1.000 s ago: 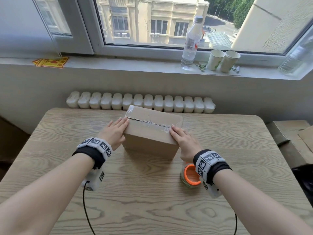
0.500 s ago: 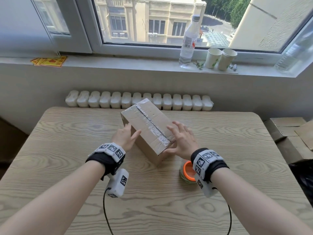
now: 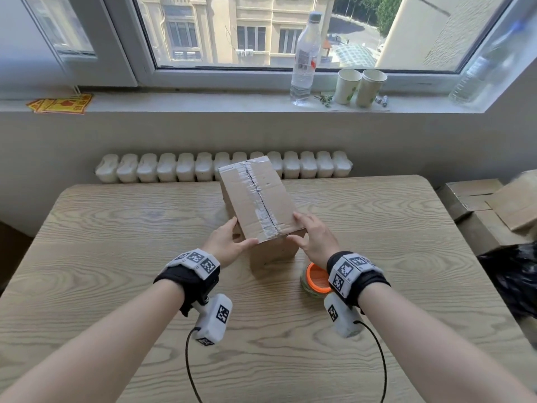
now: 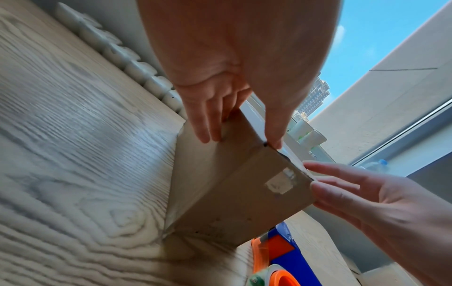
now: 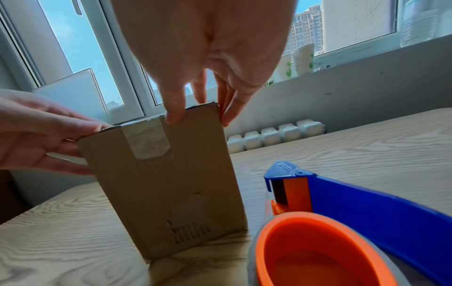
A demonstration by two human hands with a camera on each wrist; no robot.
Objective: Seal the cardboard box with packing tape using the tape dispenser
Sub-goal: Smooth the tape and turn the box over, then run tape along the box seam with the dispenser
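A brown cardboard box (image 3: 258,199) (image 4: 232,193) (image 5: 166,183) stands on the wooden table (image 3: 116,228), its long side pointing away from me, with clear tape along the top seam and down the near end. My left hand (image 3: 229,242) (image 4: 240,139) touches the near left corner, thumb on the top edge and straight fingers on the left side. My right hand (image 3: 311,237) (image 5: 200,116) touches the near right corner, thumb on the near face, fingers on the right side. The blue and orange tape dispenser (image 3: 315,279) (image 5: 367,212) lies on the table under my right wrist, held by neither hand.
A white ribbed row (image 3: 203,167) lines the table's far edge. On the windowsill stand a water bottle (image 3: 305,59) and two paper cups (image 3: 360,85). Stacked cardboard boxes (image 3: 488,205) and a black bag (image 3: 514,280) sit off the table's right side.
The box has been turned on the table from lying crosswise to pointing away from me. Both hands shifted from its two ends to the near corners.
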